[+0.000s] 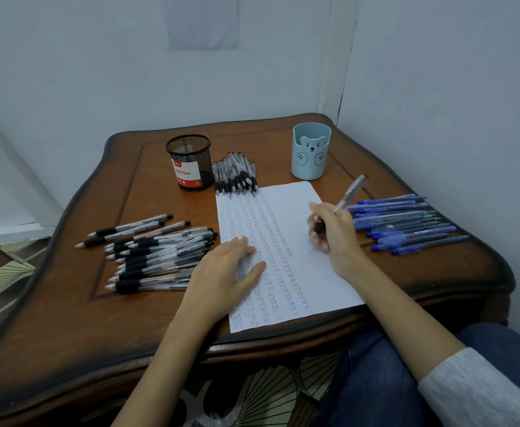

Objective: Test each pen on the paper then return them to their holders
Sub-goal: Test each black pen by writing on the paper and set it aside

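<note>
Nearest: edge of the wooden worktop point(147, 328). The paper point(323, 282) lies close to it. Left part of the sheet carries columns of small test marks; right part is blank.

Left hand point(228, 269): flat, fingers straight, pressing on the sheet's left side to pin it. Holds nothing.

Right hand point(334, 232): fingers curled round a pen point(349, 192) in a writing grip low on the barrel, tip angled down at the blank area. The fingers hide the tip, so I cannot tell whether it touches the sheet.

Handling (judgement): the pen looks light and rigid, and its smooth barrel is probably slippery. The dark grip sleeve near the tip is the place to hold it. The sheet is thin and would slide easily, hence the pinning hand.

Either side: black pens point(157, 254) heaped left of the sheet, blue pens point(406, 223) in a row to its right.

Farther: a second black bundle point(235, 174) lies at the sheet's far edge, between the mesh holder point(189, 163) and the bear holder point(311, 152). No pens show above either rim, so the return step looks not yet done.
</note>
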